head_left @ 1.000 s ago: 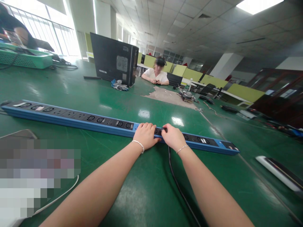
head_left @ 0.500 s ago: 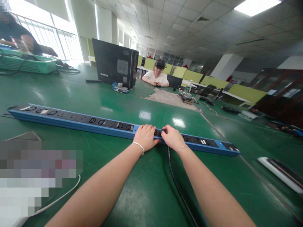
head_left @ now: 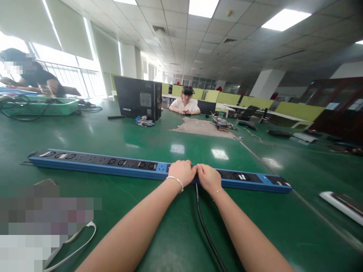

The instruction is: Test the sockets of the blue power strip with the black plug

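A long blue power strip [head_left: 96,167] with black socket panels lies across the green table in front of me. My left hand [head_left: 183,172] and my right hand [head_left: 210,178] meet over its middle, both with fingers curled closed and thumbs together. Between them is the plug end of a black power cord [head_left: 202,219]; the plug itself is hidden by my fingers, so how far it sits in a socket cannot be seen. From there the cord runs down toward me between my forearms.
A black computer tower [head_left: 136,97] stands at the back, with gloves [head_left: 144,121] beside it. Far left is a green basket [head_left: 64,107] with cables. A white-edged device [head_left: 340,206] lies at right. Two people sit at the table, one opposite, one at left.
My left hand has left its flat hold on the strip and moved right to close beside my right hand at the plug. The view has tilted upward.
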Motion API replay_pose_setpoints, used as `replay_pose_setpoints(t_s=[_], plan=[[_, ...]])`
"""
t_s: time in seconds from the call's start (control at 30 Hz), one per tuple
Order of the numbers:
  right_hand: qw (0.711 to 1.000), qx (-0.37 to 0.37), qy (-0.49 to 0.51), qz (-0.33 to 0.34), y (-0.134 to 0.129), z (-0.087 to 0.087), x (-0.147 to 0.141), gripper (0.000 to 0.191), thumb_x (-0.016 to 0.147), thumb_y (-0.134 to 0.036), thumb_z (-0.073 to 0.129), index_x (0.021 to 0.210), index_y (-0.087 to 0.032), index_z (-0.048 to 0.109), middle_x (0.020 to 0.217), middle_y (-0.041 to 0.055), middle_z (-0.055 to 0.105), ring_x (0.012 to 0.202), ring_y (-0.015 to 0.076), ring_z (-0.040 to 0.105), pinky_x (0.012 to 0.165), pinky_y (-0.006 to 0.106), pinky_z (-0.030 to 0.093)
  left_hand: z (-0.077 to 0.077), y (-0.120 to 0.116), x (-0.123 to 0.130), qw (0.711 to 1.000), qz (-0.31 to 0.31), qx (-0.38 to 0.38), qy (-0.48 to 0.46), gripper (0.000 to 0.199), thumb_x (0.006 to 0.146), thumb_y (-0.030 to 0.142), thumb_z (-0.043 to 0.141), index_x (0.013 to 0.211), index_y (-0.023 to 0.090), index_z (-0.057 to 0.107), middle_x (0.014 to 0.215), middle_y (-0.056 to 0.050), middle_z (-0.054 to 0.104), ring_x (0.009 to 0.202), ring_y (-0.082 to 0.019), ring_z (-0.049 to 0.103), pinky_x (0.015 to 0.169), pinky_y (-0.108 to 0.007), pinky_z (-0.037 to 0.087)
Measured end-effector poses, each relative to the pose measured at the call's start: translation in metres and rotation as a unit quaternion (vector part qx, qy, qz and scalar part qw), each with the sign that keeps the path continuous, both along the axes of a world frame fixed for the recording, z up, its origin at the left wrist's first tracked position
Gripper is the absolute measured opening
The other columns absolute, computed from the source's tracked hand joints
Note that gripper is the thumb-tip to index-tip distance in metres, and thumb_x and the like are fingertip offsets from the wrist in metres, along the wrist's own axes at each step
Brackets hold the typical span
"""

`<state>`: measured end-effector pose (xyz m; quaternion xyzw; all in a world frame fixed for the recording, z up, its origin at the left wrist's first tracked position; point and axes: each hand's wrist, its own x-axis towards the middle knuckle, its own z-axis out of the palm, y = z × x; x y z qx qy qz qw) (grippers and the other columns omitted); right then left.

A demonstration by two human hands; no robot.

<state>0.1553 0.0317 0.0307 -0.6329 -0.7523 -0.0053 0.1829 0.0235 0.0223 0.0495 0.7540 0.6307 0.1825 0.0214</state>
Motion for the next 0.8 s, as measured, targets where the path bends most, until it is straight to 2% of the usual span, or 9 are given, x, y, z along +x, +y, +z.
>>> replay_pose_setpoints(t_s=[0.1,0.23,0.33,0.47,0.63,0.8], plan=[[0.996,0.087,-0.032,-0.004,0.0,-0.012,0.021,0.038,0.09,-0.031,0.031,0.091,-0.02,0.067,0.09,0.0061,0.062,0.086,0.0171,0.052,0.073,0.026,0.034,0.012,0.009,0.016,0.998,0.005,-0.055,0.036,0.03,0.083,0.031,0.04,0.094,0.014,0.062,0.087,-0.014,0.069,0.084,-0.024,0.065,0.07,-0.034,0.049],[0.99,0.141,-0.02,-0.021,0.003,-0.024,0.03,0.029,0.085,-0.026,0.042,0.1,-0.025,0.067,0.099,0.0047,0.061,0.088,0.0184,0.048,0.074,0.029,0.032,0.023,0.015,0.031,0.996,0.007,-0.068,0.062,0.023,0.078,0.02,0.048,0.092,0.012,0.063,0.09,-0.018,0.068,0.09,-0.024,0.064,0.075,-0.032,0.049],[0.986,0.162,-0.002,-0.028,0.007,-0.029,0.026,0.027,0.082,-0.022,0.045,0.095,-0.026,0.068,0.1,0.0028,0.063,0.091,0.0188,0.049,0.075,0.03,0.03,0.027,0.013,0.037,0.993,0.017,-0.089,0.077,0.023,0.079,0.017,0.045,0.091,0.012,0.064,0.093,-0.018,0.067,0.091,-0.023,0.064,0.076,-0.031,0.049],[0.984,0.179,0.016,-0.001,0.009,-0.032,0.024,0.027,0.082,-0.019,0.044,0.094,-0.024,0.068,0.1,0.0015,0.066,0.093,0.018,0.05,0.078,0.03,0.03,0.028,0.01,0.043,0.989,0.043,-0.11,0.088,0.028,0.081,0.014,0.039,0.099,0.01,0.06,0.096,-0.018,0.067,0.092,-0.022,0.064,0.075,-0.031,0.049],[0.984,0.174,0.012,0.023,0.007,-0.031,0.023,0.027,0.084,-0.022,0.043,0.095,-0.024,0.067,0.1,0.0007,0.067,0.095,0.0175,0.052,0.083,0.031,0.027,0.026,0.011,0.051,0.985,0.059,-0.134,0.089,0.028,0.081,0.02,0.042,0.103,0.01,0.057,0.1,-0.017,0.066,0.093,-0.021,0.063,0.075,-0.029,0.049],[0.984,0.18,0.0,0.013,0.005,-0.031,0.018,0.028,0.084,-0.022,0.041,0.096,-0.026,0.066,0.1,0.0007,0.067,0.096,0.0179,0.052,0.089,0.035,0.022,0.028,0.012,0.047,0.986,0.052,-0.129,0.094,0.029,0.081,0.021,0.042,0.104,0.01,0.057,0.1,-0.017,0.066,0.094,-0.022,0.063,0.076,-0.031,0.049]])
